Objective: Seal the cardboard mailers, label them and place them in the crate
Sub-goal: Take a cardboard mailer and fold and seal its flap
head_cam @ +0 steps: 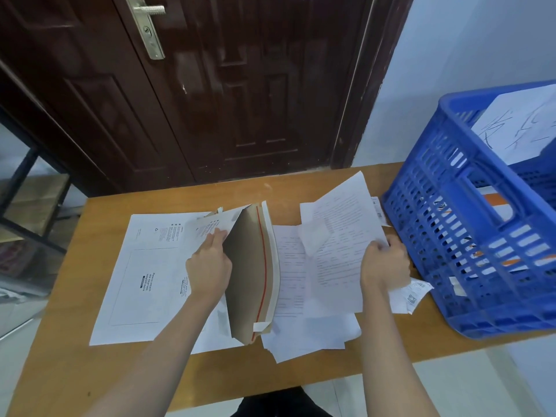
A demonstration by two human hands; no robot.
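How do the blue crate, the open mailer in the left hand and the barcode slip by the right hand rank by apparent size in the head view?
1. Blue crate, partly out of frame
2. Open mailer
3. Barcode slip

mailer point(144, 284) print blurred, nothing legible

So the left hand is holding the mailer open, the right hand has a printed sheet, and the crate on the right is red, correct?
Not quite: the head view shows the crate is blue, not red. The rest holds: the left hand holds the mailer open and the right hand grips a printed sheet.
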